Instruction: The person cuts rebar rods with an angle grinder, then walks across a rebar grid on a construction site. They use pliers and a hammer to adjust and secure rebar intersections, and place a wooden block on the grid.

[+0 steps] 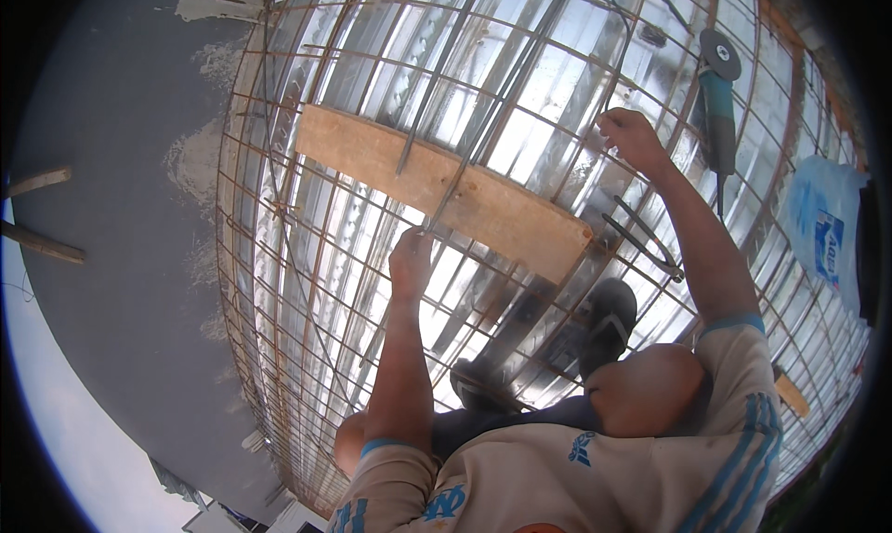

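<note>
The rebar mesh (307, 282) spreads across the whole middle of my view, a rusty grid of thin steel bars lying over shiny corrugated metal decking (557, 40), and I am crouched right on top of it. My left hand (410, 259) reaches down to the grid just below a wooden plank (446, 191) that lies slantwise across the bars; the fingers are curled closed around a bar at a crossing, though I cannot tell whether anything smaller sits inside the grip. My right hand (630, 135) is stretched farther out and to the right, fingers bent and pinched on another bar of the grid beyond the plank's far end. A long loose rod (506, 87) runs from the top of the view down over the plank toward my left hand. An angle grinder (717, 105) with a teal body rests on the mesh just beside my right hand. A blue and white plastic bag (822, 222) lies at the right edge. My dark sandal (606, 321) presses on the bars near my knee.
</note>
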Demonstrator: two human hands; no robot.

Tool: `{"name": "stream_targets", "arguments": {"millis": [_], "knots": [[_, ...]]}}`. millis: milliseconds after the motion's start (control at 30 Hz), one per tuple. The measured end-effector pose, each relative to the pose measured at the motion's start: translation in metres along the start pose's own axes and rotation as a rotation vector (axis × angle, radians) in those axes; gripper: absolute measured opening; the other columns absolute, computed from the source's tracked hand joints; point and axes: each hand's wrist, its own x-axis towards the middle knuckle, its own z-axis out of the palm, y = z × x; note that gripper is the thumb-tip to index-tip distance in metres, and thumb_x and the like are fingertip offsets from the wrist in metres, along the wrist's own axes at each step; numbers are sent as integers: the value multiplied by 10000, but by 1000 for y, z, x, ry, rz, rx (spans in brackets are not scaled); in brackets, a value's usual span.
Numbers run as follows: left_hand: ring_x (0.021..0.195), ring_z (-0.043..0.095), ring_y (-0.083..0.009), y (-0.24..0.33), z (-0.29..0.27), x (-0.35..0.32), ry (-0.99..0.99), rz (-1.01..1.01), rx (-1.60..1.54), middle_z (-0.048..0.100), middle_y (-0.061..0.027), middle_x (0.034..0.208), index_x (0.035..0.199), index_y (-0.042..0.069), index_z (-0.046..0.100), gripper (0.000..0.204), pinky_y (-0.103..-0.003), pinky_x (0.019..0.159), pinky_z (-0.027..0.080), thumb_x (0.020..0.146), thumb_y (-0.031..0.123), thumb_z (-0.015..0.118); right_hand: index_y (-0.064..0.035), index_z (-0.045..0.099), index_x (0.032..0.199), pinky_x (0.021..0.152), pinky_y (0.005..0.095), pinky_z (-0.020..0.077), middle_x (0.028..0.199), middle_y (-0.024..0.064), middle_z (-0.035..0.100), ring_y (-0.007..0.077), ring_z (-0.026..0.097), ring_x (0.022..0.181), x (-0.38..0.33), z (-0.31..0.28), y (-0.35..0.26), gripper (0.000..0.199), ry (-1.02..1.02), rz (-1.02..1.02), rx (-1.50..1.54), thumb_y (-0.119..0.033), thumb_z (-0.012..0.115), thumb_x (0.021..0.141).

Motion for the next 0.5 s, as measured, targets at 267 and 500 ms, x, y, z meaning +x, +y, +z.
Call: {"name": "stream_targets", "arguments": {"millis": [267, 500], "knots": [[860, 586, -341, 0, 15, 6, -19, -84, 39, 621, -181, 893, 1024, 45, 586, 314, -376, 762, 443, 836, 278, 492, 40, 501, 1100, 552, 316, 495, 966, 127, 569, 200, 584, 810, 45, 124, -18, 434, -341, 203, 387, -325, 483, 865], [883, 575, -356, -14, 16, 9, 12, -36, 86, 614, -191, 923, 1002, 29, 599, 300, -401, 772, 436, 863, 249, 448, 16, 516, 931, 516, 293, 487, 847, 106, 571, 174, 582, 681, 57, 158, -22, 255, -178, 213, 509, -226, 508, 853]]}}
